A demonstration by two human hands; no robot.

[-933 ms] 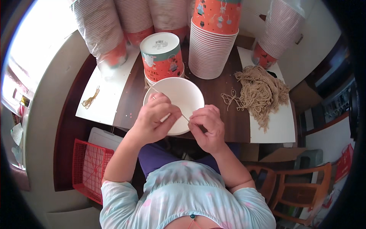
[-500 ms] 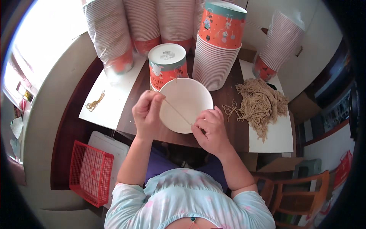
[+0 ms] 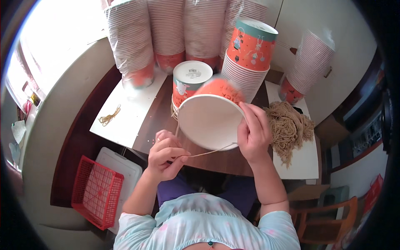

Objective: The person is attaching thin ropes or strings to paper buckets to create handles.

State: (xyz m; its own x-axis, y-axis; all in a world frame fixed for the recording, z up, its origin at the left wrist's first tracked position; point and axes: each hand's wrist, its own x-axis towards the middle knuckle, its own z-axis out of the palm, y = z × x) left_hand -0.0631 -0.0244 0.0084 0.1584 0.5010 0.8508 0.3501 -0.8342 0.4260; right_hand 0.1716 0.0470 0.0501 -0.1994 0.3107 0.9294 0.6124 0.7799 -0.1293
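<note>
A paper bucket (image 3: pixel 210 121), white inside and orange outside, is tipped with its mouth toward me above the table front. My right hand (image 3: pixel 255 131) grips its right rim, thumb at the mouth and fingers on the outside. A thin tan cord (image 3: pixel 210 152) runs from the rim near my right thumb to my left hand (image 3: pixel 164 155), which pinches it below and left of the bucket. More cord rises from the left hand toward the rim's left side. How the cord meets the bucket on either side is not clear.
Behind stand an upside-down bucket (image 3: pixel 192 73), a tall nested stack (image 3: pixel 246 75) and several plastic-wrapped stacks (image 3: pixel 129 46). A tangled heap of tan cords (image 3: pixel 288 129) lies at right, a small cord bundle (image 3: pixel 110 116) at left. A red basket (image 3: pixel 98 191) sits lower left.
The bucket has been tipped up, its mouth now facing me. My right hand has moved to its right rim. My left hand has gone down with the cord, below the rim.
</note>
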